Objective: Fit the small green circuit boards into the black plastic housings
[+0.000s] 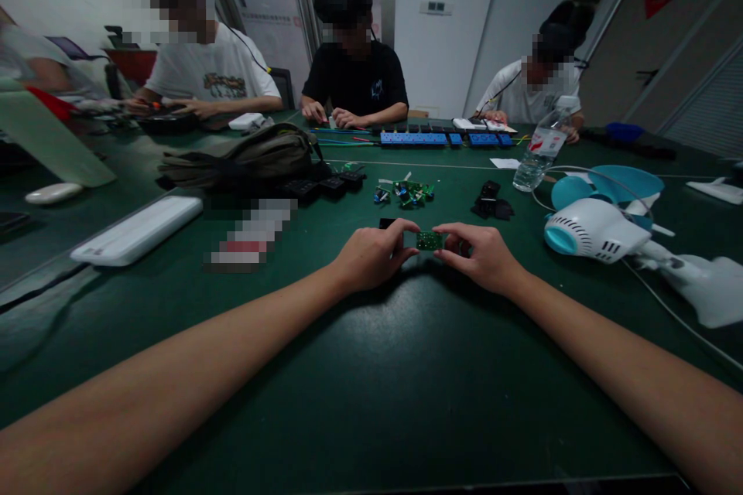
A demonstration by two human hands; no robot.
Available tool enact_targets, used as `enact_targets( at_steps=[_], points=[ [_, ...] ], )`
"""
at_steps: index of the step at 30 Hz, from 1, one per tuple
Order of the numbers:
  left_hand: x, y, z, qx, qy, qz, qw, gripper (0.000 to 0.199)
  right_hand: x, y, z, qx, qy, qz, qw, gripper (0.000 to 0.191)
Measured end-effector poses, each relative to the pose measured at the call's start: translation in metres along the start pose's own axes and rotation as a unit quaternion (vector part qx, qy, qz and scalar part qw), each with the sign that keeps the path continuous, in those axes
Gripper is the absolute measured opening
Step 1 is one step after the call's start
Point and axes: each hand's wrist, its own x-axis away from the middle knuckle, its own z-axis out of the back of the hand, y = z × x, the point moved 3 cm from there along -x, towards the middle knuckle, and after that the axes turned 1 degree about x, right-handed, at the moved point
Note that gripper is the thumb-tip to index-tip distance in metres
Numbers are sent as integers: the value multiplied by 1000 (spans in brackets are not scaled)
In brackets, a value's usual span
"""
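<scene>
Both my hands meet over the dark green table (pixel 371 371), pinching a small green circuit board (pixel 429 240) between them. My left hand (pixel 374 254) grips its left end, and a small black part shows just behind those fingers. My right hand (pixel 484 255) grips the board's right end. A little pile of more green circuit boards (pixel 409 192) lies further out on the table. Beside that pile, to the right, sit several black plastic pieces (pixel 491 201).
A white and teal desk fan (pixel 597 228) with its cord lies at the right, a water bottle (pixel 539 151) behind it. An olive bag (pixel 255 158), a white flat case (pixel 139 228) and blue power strips (pixel 415 139) lie further out. Three people work at the far side.
</scene>
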Motion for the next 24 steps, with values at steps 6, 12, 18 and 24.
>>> enact_targets(
  at_steps=[6, 12, 18, 24],
  points=[
    [1, -1, 1, 7, 6, -2, 1000, 34, 1, 6, 1, -11, -3, -9, 1000, 33],
    [0, -1, 1, 10, 4, 7, 1000, 34, 0, 5, 2, 9, 10, 1, 1000, 30],
    [0, -1, -1, 6, -1, 12, 1000, 35, 1, 3, 3, 22, 21, 22, 999, 28],
    [0, -2, -2, 12, -6, 10, 1000, 33, 1, 3, 2, 28, 15, 22, 999, 27]
  ],
)
